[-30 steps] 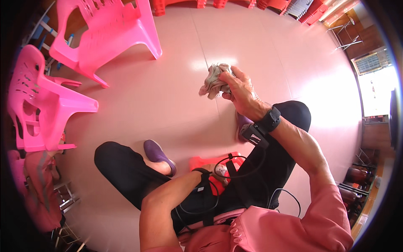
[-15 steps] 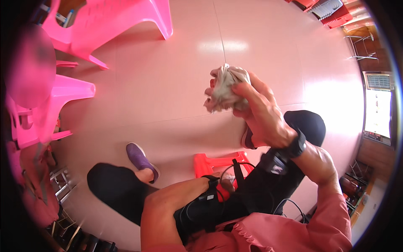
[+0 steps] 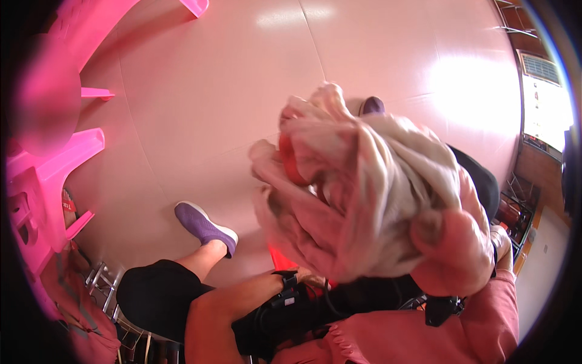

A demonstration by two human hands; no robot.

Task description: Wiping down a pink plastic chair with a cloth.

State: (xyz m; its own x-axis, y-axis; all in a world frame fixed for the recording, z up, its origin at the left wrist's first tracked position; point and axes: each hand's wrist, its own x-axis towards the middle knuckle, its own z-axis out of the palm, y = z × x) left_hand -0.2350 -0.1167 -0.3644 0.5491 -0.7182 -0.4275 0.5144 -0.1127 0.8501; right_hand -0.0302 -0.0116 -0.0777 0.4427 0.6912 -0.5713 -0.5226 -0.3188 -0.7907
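Now my head view is largely taken up by a crumpled whitish cloth (image 3: 357, 194), which a second ago was a much smaller bundle held out over the floor tiles (image 3: 212, 115). As I read it, the right hand (image 3: 458, 249) has drawn it in and up toward the camera; it looks softly blurred, so I judge it is moving. For the work in hand, that means I get a close look at its loose folds and the red patch among them, but lose sight of much of the lap and of the red plastic stool (image 3: 280, 261), of which only a corner shows clearly. The cloth lies in the right hand's grip, spreading from it to the left and away from the body; the thumb presses on the near side, and I take the other fingers to be behind, hidden by the fabric. The left hand (image 3: 312, 280) rests low by the stool, below the cloth and partly masked by it, so I cannot tell whether it is wide, narrow or holding anything. Left of the cloth, apart from it, a purple shoe (image 3: 203, 224) stands on the tiles.
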